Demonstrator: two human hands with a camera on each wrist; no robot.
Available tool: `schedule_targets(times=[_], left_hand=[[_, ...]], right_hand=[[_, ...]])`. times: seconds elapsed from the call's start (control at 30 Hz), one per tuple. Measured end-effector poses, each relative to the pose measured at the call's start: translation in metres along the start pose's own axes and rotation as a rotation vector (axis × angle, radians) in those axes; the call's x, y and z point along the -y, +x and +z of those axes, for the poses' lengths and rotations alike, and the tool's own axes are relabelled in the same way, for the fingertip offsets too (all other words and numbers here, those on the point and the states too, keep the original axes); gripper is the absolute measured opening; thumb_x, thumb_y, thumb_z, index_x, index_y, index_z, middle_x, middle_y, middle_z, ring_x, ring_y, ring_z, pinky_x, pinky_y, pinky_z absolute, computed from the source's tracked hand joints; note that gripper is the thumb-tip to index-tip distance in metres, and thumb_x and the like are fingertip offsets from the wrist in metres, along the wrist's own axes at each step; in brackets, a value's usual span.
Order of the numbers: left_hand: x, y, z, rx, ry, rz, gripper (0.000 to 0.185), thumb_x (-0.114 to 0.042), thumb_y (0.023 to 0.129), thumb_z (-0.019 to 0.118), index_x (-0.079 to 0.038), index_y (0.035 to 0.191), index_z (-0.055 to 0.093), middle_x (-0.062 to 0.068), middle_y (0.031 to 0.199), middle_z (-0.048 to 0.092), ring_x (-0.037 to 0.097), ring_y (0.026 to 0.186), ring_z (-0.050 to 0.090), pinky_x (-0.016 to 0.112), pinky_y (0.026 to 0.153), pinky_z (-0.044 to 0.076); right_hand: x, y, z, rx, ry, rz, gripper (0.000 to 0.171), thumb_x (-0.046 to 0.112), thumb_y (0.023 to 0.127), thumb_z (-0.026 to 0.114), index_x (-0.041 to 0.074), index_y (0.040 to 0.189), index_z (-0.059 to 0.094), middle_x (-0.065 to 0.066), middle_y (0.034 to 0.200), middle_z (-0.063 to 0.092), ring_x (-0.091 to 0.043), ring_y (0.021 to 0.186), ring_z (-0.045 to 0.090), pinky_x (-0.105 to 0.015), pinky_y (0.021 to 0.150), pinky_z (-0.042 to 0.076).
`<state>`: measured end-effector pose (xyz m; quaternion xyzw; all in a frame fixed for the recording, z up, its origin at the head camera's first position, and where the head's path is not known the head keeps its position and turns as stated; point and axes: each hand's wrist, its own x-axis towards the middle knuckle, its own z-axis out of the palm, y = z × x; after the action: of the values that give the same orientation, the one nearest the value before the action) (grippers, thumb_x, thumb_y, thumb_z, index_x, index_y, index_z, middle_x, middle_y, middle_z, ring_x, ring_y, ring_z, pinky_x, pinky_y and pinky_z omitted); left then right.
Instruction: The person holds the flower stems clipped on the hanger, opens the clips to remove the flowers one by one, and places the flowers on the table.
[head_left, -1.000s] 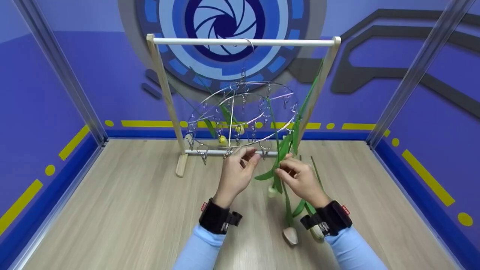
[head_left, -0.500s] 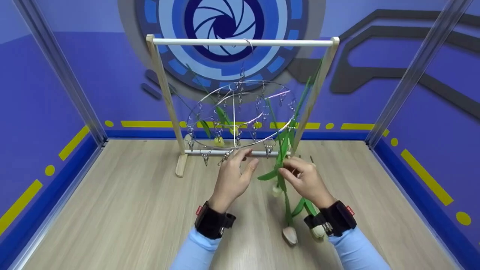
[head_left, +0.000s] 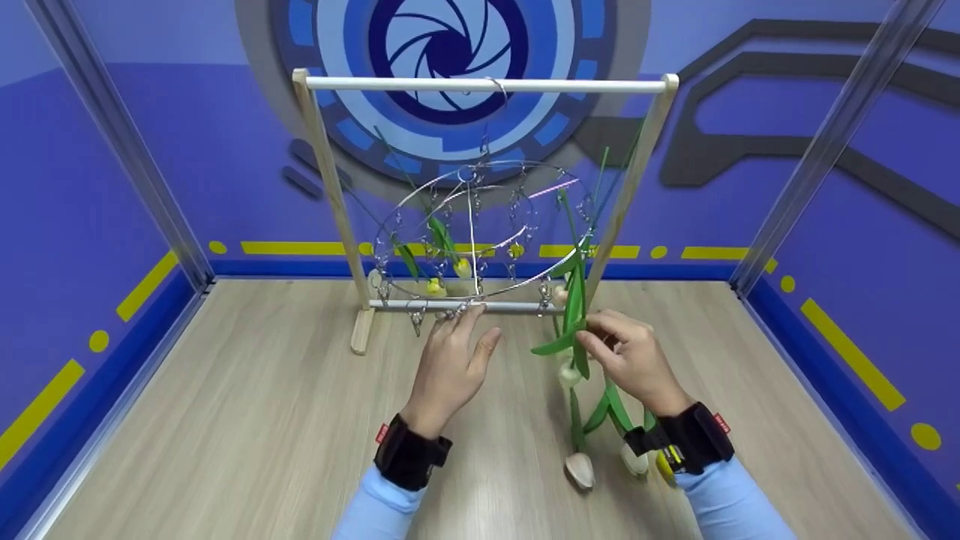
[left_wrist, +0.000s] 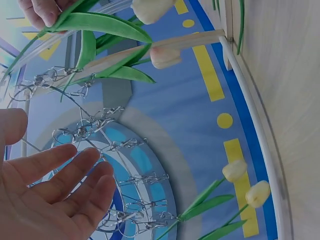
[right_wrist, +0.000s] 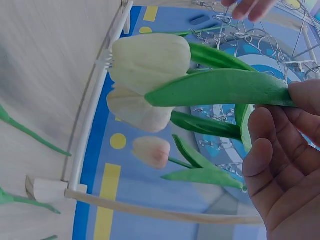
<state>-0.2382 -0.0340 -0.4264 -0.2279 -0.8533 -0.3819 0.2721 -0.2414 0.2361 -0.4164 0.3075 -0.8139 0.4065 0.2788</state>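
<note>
A wire ring hanger (head_left: 480,225) with several metal clips hangs from a wooden rack (head_left: 324,195). My left hand (head_left: 480,326) is open, its straight fingers (left_wrist: 65,172) just under the ring's front clips and holding nothing. To its right, my right hand (head_left: 586,331) pinches the green stem and leaf of a white tulip (head_left: 568,373), which hangs bloom down from the ring's right side. In the right wrist view the pale bloom (right_wrist: 150,60) sits beside my thumb and fingers (right_wrist: 280,160). Two small yellow tulips (head_left: 435,286) hang from clips at the ring's left.
Two more pale tulips (head_left: 580,469) lie on the wooden floor below my right wrist. The rack's lower white bar (head_left: 390,304) and foot (head_left: 363,330) stand just beyond my hands. Blue walls and metal corner posts (head_left: 120,142) enclose the floor.
My left hand has let go of the front clip and opened, sinking slightly left. The right hand moved right with the tulip, whose stem now stands more upright. The ring turned a little.
</note>
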Motion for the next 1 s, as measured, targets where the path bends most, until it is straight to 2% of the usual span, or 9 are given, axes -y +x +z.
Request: schedule_targets(times=[0.2, 0.43, 0.73, 1.0], left_hand=[[0.004, -0.005, -0.001, -0.028, 0.050, 0.023, 0.045, -0.025, 0.105, 0.061, 0.009, 0.133, 0.063, 0.026, 0.130, 0.066, 0.041, 0.122, 0.061, 0.051, 0.107, 0.046], [0.009, -0.011, -0.001, -0.046, 0.074, 0.025, 0.040, -0.026, 0.104, 0.062, 0.009, 0.122, 0.068, 0.020, 0.121, 0.069, 0.038, 0.117, 0.062, 0.049, 0.104, 0.048], [0.014, -0.019, 0.001, -0.019, 0.079, 0.010, 0.040, -0.025, 0.104, 0.061, 0.008, 0.126, 0.065, 0.023, 0.124, 0.066, 0.040, 0.120, 0.061, 0.053, 0.106, 0.046], [0.018, -0.024, 0.001, -0.020, 0.072, -0.005, 0.041, -0.024, 0.104, 0.063, 0.007, 0.130, 0.064, 0.023, 0.126, 0.066, 0.041, 0.123, 0.060, 0.053, 0.107, 0.046]], right_hand=[[0.001, 0.000, -0.007, -0.029, -0.022, -0.009, 0.016, -0.007, 0.090, 0.073, 0.007, 0.097, 0.076, 0.001, 0.082, 0.065, -0.005, 0.067, 0.054, -0.013, 0.059, 0.044], [-0.002, -0.002, -0.016, -0.065, -0.028, -0.053, 0.019, -0.011, 0.089, 0.072, 0.006, 0.096, 0.074, -0.001, 0.080, 0.064, -0.007, 0.068, 0.055, -0.015, 0.061, 0.045], [-0.004, -0.011, -0.024, -0.082, -0.053, 0.001, 0.020, -0.010, 0.091, 0.071, 0.008, 0.099, 0.074, -0.001, 0.085, 0.066, -0.008, 0.071, 0.057, -0.014, 0.066, 0.044], [-0.007, -0.018, -0.028, -0.124, -0.053, 0.055, 0.011, -0.008, 0.092, 0.071, 0.001, 0.097, 0.074, -0.003, 0.082, 0.065, -0.008, 0.070, 0.056, -0.015, 0.064, 0.043]])
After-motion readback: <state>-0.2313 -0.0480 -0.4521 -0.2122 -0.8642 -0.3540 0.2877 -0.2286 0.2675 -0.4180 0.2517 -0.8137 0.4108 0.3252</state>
